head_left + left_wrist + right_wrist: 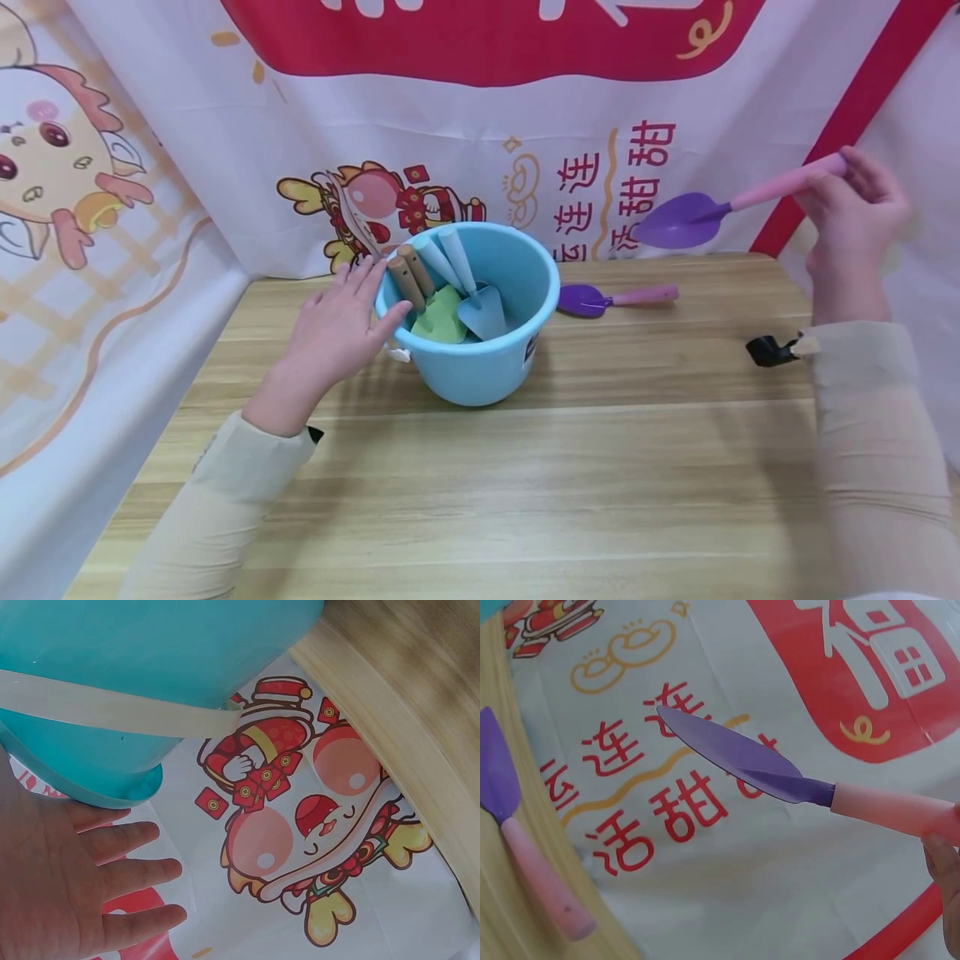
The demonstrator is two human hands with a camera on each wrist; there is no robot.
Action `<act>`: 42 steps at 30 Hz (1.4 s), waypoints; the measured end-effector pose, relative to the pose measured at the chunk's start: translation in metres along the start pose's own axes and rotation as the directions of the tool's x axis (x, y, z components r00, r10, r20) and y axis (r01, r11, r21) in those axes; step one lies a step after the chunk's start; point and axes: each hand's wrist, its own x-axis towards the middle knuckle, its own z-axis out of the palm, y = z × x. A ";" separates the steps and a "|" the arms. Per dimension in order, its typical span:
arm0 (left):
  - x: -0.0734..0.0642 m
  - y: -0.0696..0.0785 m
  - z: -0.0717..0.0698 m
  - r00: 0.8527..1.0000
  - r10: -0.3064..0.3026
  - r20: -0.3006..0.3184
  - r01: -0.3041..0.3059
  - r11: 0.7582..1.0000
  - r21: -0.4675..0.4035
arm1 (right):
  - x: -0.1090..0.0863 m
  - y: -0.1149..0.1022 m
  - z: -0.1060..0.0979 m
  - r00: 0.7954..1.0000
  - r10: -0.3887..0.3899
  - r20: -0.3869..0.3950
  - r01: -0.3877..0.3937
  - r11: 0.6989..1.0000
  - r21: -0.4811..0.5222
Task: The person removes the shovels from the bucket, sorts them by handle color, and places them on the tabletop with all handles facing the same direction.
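Note:
My right hand (855, 221) pinches the pink handle of a purple trowel (682, 221) in the air, right of the bucket. In the right wrist view, the same trowel (742, 761) points its blade to the upper left. With straight fingers, my left hand (337, 321) rests at the left rim of a light blue bucket (480, 375). Inside stand a green tool (441, 317) and a blue trowel (483, 312), among brown and pale blue handles leaning on the rim. A second purple trowel (585, 301) with a pink handle lies on the table beside the bucket.
The wooden table (525, 492) ends at a printed cloth (450, 125) hanging behind it. More cloth hangs at the left and right sides. A white handle (112, 709) lies along the bucket's outer side in the left wrist view.

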 end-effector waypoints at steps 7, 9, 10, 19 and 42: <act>0.001 0.001 0.000 1.000 0.002 0.001 -0.002 1.000 0.003 | 0.008 0.002 -0.018 0.999 0.009 -0.042 -0.008 1.000 0.008; 0.000 0.001 0.000 1.000 0.002 -0.001 -0.002 1.000 0.002 | 0.011 0.003 -0.023 0.999 0.010 -0.046 -0.010 1.000 0.008; 0.000 0.001 0.000 1.000 0.002 -0.003 -0.002 1.000 0.000 | 0.013 0.003 -0.026 0.999 0.015 -0.051 -0.014 1.000 0.014; 0.000 0.002 0.001 1.000 0.009 -0.008 -0.009 1.000 0.005 | 0.029 0.005 -0.052 0.992 0.040 -0.123 -0.030 0.996 0.087; -0.001 0.001 0.000 1.000 0.001 -0.008 -0.001 1.000 -0.010 | 0.042 0.012 -0.121 0.975 0.095 -0.201 -0.073 0.990 0.118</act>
